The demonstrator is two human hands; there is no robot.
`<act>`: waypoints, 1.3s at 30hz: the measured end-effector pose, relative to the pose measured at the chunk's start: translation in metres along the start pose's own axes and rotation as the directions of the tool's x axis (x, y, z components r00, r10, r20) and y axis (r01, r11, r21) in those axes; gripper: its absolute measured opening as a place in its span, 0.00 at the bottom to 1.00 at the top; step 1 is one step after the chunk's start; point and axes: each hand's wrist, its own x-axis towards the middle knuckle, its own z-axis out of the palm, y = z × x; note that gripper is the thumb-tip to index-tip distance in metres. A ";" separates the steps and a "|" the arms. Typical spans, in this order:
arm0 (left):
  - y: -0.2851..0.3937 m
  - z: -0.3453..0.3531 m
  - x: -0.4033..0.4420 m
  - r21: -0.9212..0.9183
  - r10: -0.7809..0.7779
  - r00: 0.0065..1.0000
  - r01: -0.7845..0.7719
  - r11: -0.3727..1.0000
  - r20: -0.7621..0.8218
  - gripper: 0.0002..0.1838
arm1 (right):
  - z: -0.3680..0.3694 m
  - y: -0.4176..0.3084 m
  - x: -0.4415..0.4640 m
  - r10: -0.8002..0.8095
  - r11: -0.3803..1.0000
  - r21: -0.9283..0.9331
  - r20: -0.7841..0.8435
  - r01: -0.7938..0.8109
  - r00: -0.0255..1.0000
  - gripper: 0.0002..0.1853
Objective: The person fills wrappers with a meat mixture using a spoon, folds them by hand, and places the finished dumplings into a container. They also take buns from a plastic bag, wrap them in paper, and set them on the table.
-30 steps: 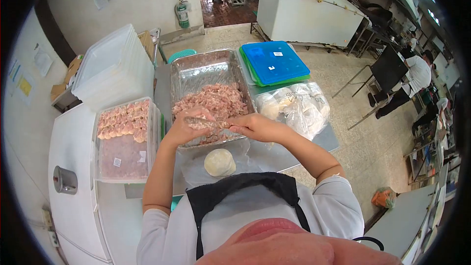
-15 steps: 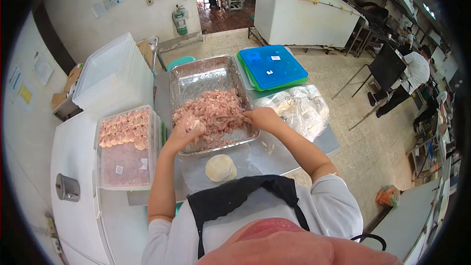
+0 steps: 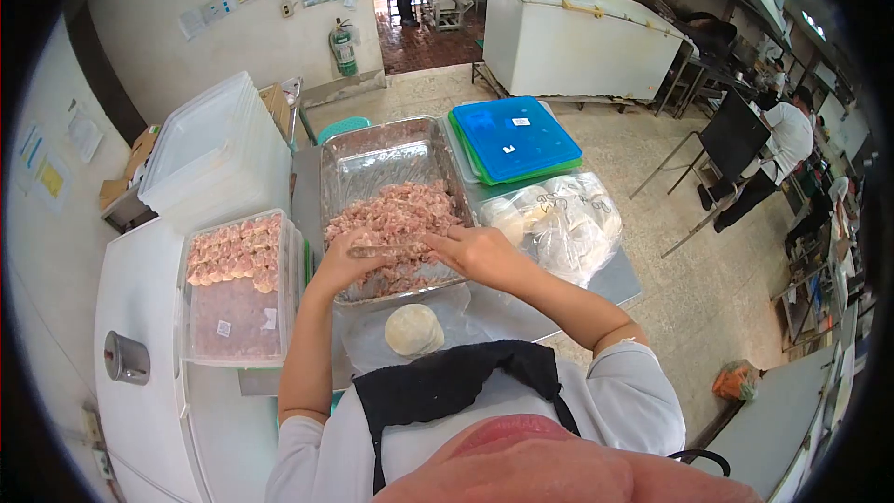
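Observation:
My left hand (image 3: 343,265) is cupped over the near left part of a metal tray (image 3: 391,137), closed around a dumpling wrapper that is mostly hidden now. My right hand (image 3: 477,254) grips a flat spatula (image 3: 386,250), whose blade lies across the top of the left hand. Raw minced meat (image 3: 400,210) is heaped in the middle of the tray. In front of the tray, a round stack of pale dough wrappers (image 3: 413,330) rests on a plastic sheet. To the left, a clear plastic box (image 3: 233,326) holds rows of filled dumplings (image 3: 237,251).
Stacked clear containers (image 3: 209,140) stand at the left. Blue and green lids (image 3: 517,135) lie right of the tray, with a plastic bag of dough wrappers (image 3: 568,228) nearer. A white chest freezer (image 3: 577,42) stands beyond; a co-worker (image 3: 787,140) is at the right.
My right hand has brought the spatula from the meat leftward to the left hand. The left hand has lowered slightly toward me and turned, covering the wrapper. The view has tilted slightly.

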 end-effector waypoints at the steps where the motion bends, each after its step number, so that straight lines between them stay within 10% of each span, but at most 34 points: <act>1: 0.005 -0.001 -0.002 0.004 -0.002 1.000 0.002 1.000 0.001 0.24 | 0.006 0.009 0.002 0.028 1.000 0.013 0.022 -0.028 0.999 0.18; 4: 0.033 -0.003 -0.015 0.107 0.071 0.997 -0.068 0.992 -0.025 0.25 | -0.022 0.014 0.007 0.067 0.994 0.081 0.034 -0.069 0.997 0.18; 7: 0.053 -0.005 -0.030 -0.181 -0.112 0.992 0.119 0.976 0.050 0.30 | -0.029 0.012 0.005 0.046 0.957 0.284 0.030 -0.052 0.999 0.18; 9: 0.035 -0.003 -0.026 0.108 0.341 0.940 -0.337 0.935 -0.020 0.22 | -0.015 0.012 0.002 0.009 0.908 0.418 0.039 -0.025 0.999 0.18; 12: 0.004 -0.011 -0.013 0.407 0.590 0.802 -0.573 0.712 0.097 0.22 | 0.011 0.007 0.002 -0.052 0.858 0.511 0.175 -0.046 0.983 0.19; 13: 0.006 -0.009 -0.016 0.405 0.588 0.803 -0.571 0.714 0.094 0.22 | 0.004 0.016 0.008 -0.056 0.930 0.367 0.175 -0.012 0.983 0.19; 15: 0.009 -0.005 -0.023 -0.002 0.002 1.000 -0.002 1.000 0.029 0.24 | -0.008 0.009 0.011 -0.060 0.975 0.220 0.176 0.020 0.983 0.19; 24: 0.008 -0.004 -0.022 -0.050 0.004 0.997 -0.007 0.999 -0.075 0.21 | -0.028 0.014 0.022 0.038 0.999 0.005 0.221 -0.040 0.974 0.17; 28: 0.015 0.001 -0.020 -0.111 0.027 0.995 -0.037 0.993 -0.092 0.21 | 0.012 0.016 0.013 -0.092 0.934 0.352 0.081 0.058 0.992 0.18; 30: -0.014 -0.004 -0.009 0.382 0.496 0.867 -0.447 0.809 -0.035 0.20 | 0.022 0.025 0.011 -0.133 0.886 0.457 0.081 0.082 0.988 0.18; 36: 0.010 -0.005 -0.010 -0.044 -0.181 0.981 0.184 0.982 0.066 0.24 | -0.014 0.013 0.017 0.003 0.999 0.054 0.150 -0.011 0.989 0.18; 39: 0.007 0.001 -0.010 -0.110 -0.030 0.999 0.025 0.994 -0.041 0.26 | 0.006 0.025 0.017 -0.045 0.994 0.102 0.148 0.030 0.988 0.18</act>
